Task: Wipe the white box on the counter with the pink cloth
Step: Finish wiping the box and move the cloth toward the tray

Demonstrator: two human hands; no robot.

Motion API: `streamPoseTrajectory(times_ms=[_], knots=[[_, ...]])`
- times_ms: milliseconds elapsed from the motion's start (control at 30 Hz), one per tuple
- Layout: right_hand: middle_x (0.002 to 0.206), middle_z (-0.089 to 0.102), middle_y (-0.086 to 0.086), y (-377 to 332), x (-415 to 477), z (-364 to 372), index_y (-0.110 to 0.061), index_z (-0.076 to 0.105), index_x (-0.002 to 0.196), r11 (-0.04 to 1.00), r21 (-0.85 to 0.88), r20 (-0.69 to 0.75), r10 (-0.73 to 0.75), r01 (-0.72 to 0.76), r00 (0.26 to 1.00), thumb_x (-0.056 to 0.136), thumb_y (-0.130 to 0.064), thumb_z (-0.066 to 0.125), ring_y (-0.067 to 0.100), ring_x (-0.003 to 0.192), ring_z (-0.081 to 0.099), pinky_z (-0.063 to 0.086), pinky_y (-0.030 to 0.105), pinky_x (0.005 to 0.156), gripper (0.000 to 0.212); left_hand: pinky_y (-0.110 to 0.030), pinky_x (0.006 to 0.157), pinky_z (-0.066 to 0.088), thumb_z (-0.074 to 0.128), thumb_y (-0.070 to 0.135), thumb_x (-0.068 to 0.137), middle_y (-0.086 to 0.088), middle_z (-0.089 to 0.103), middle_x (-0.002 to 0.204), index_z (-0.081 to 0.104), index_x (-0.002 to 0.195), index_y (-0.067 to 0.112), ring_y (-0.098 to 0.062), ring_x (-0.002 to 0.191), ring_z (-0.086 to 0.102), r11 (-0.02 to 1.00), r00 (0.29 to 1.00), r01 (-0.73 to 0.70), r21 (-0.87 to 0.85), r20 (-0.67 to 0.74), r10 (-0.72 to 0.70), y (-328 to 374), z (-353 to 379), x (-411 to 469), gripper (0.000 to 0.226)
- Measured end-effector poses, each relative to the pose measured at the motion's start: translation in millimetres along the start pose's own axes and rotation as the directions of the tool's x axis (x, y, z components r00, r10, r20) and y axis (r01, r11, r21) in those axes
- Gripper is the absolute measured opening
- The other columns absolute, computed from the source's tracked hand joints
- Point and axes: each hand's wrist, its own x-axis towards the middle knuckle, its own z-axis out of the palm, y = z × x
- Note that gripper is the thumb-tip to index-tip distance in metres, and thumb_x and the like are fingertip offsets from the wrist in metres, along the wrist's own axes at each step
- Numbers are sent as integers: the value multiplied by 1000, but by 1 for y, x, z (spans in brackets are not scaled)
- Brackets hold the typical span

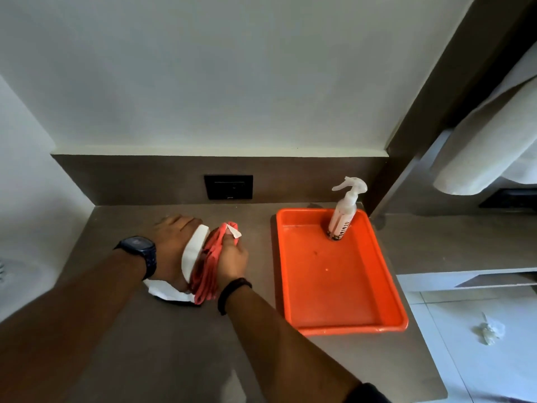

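Observation:
The white box [194, 251] stands on the brown counter [162, 344] near the back wall, mostly covered by my hands. My left hand [171, 242], with a dark watch on the wrist, grips the box from its left side and top. My right hand [232, 257] is closed on the bunched pink cloth [207, 271], which is pressed against the box's right face. A small white tag sticks out of the cloth near my thumb. The lower white edge of the box shows under my left wrist.
An orange tray [343, 286] lies to the right with a spray bottle [345, 210] standing in its far corner. A black wall socket [228, 187] sits on the backsplash. White towels [488, 146] hang at the right. Crumpled paper [489, 330] lies on the floor.

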Motion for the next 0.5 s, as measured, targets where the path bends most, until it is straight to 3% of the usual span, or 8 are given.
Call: streamPoseTrajectory(times_ms=[133,167,233,300,333,400,433,500], knots=[[109,69,23,-37,4,-21,0,65,114,987,121,-28,-101,103,995,103,-23,46,33,99,66,54,46,97,32,-45,102,40,63,86,12,2,41,136,24,134,26,-23,123,40,998,994,66,8,85,-66,11,-11,-4,141],[102,71,18,-48,5,-30,-7,67,105,982,81,-39,-167,170,985,103,-22,46,29,93,67,55,44,92,26,-45,102,40,63,87,10,3,41,135,24,134,27,-22,123,39,997,990,76,11,117,-77,14,-16,-2,143],[79,72,-7,-69,4,-54,-25,68,89,944,-99,-75,-323,315,943,102,-25,47,4,70,66,53,24,68,25,-46,101,41,59,92,7,4,41,134,27,133,28,-23,123,40,993,984,120,-19,136,-116,26,-28,1,145],[63,68,-21,-86,5,-85,-35,67,79,842,-357,-115,-469,404,876,100,-33,47,-8,64,64,46,14,58,29,-47,106,35,50,99,17,-1,40,139,31,135,23,-27,126,37,992,992,115,-51,57,-112,45,-37,11,142],[66,69,-22,-90,7,-101,-33,64,83,760,-492,-104,-535,424,838,100,-36,45,-4,71,65,46,19,63,26,-46,109,31,47,100,26,-5,38,142,31,137,19,-28,129,34,995,997,81,-60,-10,-82,58,-39,18,138],[95,72,-7,-89,17,-130,-25,61,104,525,-767,-19,-595,370,804,100,-37,44,20,96,66,50,36,80,22,-45,112,26,49,95,41,-10,35,146,30,140,14,-31,132,31,995,995,-6,-104,-98,-4,89,-39,32,129],[112,70,6,-85,22,-143,-19,59,115,370,-878,40,-577,304,816,100,-37,43,30,109,63,51,45,89,28,-45,113,25,52,91,46,-12,34,147,29,141,13,-32,132,31,990,992,-50,-134,-120,34,105,-35,38,125],[134,60,12,-71,32,-165,-19,53,129,85,-981,109,-489,172,865,99,-41,41,36,125,53,48,54,100,39,-45,112,26,61,81,55,-13,35,146,27,141,13,-33,132,33,976,983,-128,-178,-150,101,133,-22,47,114]])
